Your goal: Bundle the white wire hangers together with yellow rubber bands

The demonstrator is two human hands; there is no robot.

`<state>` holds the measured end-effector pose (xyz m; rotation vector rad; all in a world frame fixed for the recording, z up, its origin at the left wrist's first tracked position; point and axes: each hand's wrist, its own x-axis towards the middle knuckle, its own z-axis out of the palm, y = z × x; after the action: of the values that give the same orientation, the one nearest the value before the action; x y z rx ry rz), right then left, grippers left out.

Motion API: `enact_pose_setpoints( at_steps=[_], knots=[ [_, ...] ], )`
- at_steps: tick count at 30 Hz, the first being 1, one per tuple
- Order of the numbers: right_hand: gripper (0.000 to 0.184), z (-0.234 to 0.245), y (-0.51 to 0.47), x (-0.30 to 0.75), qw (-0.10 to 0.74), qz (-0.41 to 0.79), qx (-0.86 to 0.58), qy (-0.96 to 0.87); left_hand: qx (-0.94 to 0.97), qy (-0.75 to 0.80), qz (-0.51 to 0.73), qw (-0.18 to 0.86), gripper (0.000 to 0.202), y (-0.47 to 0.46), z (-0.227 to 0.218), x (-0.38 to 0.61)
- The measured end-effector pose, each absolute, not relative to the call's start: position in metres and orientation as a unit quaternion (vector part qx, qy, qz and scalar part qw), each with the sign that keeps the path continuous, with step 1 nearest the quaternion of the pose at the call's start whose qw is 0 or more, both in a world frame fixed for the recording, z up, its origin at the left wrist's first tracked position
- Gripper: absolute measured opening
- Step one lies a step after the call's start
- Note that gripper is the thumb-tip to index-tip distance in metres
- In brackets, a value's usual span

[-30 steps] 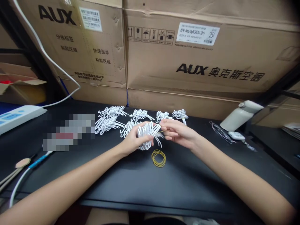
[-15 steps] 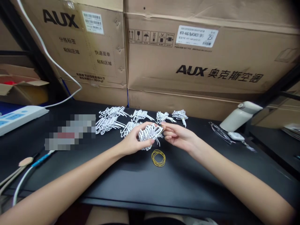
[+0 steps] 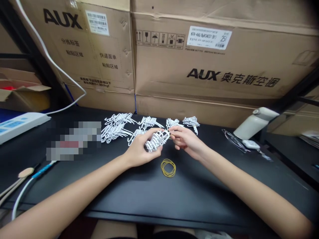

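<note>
My left hand (image 3: 138, 151) is closed around a bundle of white bent hooks (image 3: 156, 141), held just above the black desk. At the bundle's right end, my right hand (image 3: 186, 141) pinches a thin yellow rubber band (image 3: 170, 137), mostly hidden by the fingers. Below the hands, several loose yellow rubber bands (image 3: 168, 168) lie in a ring on the desk. Behind the hands sit more piles of white hooks (image 3: 113, 132), and a small bunch of white hooks (image 3: 191, 121) lies farthest right.
Large cardboard boxes (image 3: 161, 76) stand along the back of the desk (image 3: 139, 192). A white bottle (image 3: 253, 124) leans at the right beside glasses (image 3: 234, 141) and a small white case (image 3: 251, 145). On the left are a power strip (image 3: 22, 125), a blurred-out item and cables.
The bundle has turned in my left hand, its right end tipping up. My right hand has shifted slightly left and stays at that end.
</note>
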<state>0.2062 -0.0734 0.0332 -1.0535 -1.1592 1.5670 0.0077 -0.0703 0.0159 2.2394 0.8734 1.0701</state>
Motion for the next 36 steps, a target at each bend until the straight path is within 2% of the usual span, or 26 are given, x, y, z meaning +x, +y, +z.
enact_pose_setpoints(
  at_steps=[3,6,10,14,20,23,28,33,36],
  knots=[
    [0.021,0.034,-0.074,0.205,0.448,0.613,-0.433,-0.485,0.764,0.318,0.392,0.402,0.044,-0.068,0.016,0.01],
    [0.02,0.034,-0.074,0.205,0.446,0.588,-0.422,-0.527,0.661,0.294,0.375,0.579,0.053,-0.063,0.014,0.011],
    [0.021,0.034,-0.073,0.206,0.441,0.523,-0.421,-0.596,0.547,0.282,0.36,0.701,0.062,-0.061,0.015,0.011],
    [0.02,0.039,-0.076,0.205,0.439,0.487,-0.421,-0.627,0.528,0.282,0.348,0.721,0.059,-0.061,0.016,0.009],
    [0.003,0.039,-0.069,0.212,0.428,0.411,-0.418,-0.688,0.527,0.244,0.31,0.753,0.056,-0.058,0.012,0.005],
    [0.01,0.037,-0.064,0.215,0.433,0.38,-0.433,-0.694,0.529,0.233,0.293,0.762,0.05,-0.058,0.011,0.004],
    [0.007,0.041,-0.073,0.209,0.422,0.424,-0.403,-0.693,0.521,0.247,0.277,0.768,0.02,-0.059,0.01,0.005],
    [0.019,0.042,-0.085,0.203,0.39,0.438,-0.371,-0.72,0.526,0.244,0.267,0.77,0.019,-0.059,0.011,0.004],
    [0.019,0.04,-0.089,0.204,0.386,0.34,-0.369,-0.774,0.534,0.233,0.255,0.772,0.021,-0.056,0.009,0.004]
  ],
)
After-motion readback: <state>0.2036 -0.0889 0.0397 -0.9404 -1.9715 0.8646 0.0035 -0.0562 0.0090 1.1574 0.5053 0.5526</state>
